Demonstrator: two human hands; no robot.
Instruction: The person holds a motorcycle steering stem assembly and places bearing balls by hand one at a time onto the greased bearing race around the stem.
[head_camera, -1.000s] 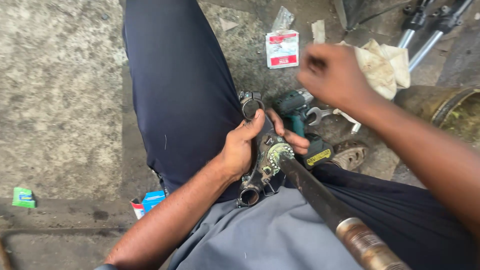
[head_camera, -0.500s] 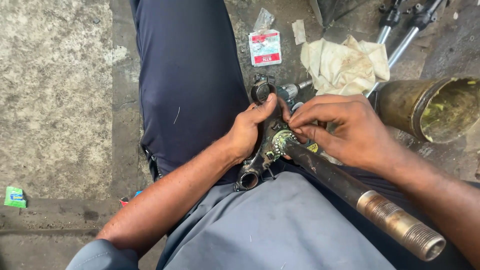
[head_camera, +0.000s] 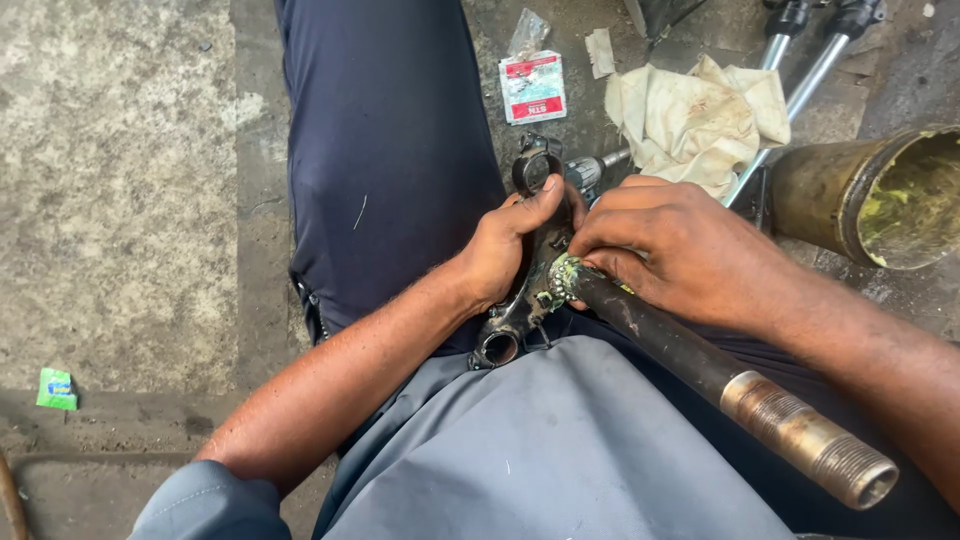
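**Obs 1:** Head view, looking down at a seated person's lap. Left hand (head_camera: 505, 250) is wrapped around a dark metal bracket (head_camera: 520, 320) lying across the thigh, thumb pressed along its upper part, fingers curled closed around it.

**Obs 2:** And the right hand (head_camera: 680, 250)?

**Obs 1:** Fingers bent down over the greasy bearing ring (head_camera: 562, 278) where a black steel tube (head_camera: 680, 350) meets the bracket. Fingertips touch the ring; cannot tell whether they pinch anything small, as the knuckles hide it.

**Obs 2:** Where does the tube run?

**Obs 1:** From the bracket down to the lower right, ending in a brownish threaded end (head_camera: 820, 455) pointing toward the camera. It rests over the dark blue trousers (head_camera: 390, 150) and the grey shirt hem (head_camera: 560, 450).

**Obs 2:** Bracket ends?

**Obs 1:** Lower end shows an open round socket (head_camera: 498, 348); upper end, a clamp loop (head_camera: 535, 165), sticks out past the left thumb.

**Obs 2:** Surroundings?

**Obs 1:** Cream rag (head_camera: 700, 110) crumpled on the ground just beyond the right hand. Red and white packet (head_camera: 532, 87) beside the knee. Large brass-coloured tin (head_camera: 880, 195) on its side at right, yellow-green grease inside. Two chromed fork legs (head_camera: 800, 60) near the top edge. Small green wrapper (head_camera: 57, 388) on the concrete floor (head_camera: 110, 180), well apart at left.
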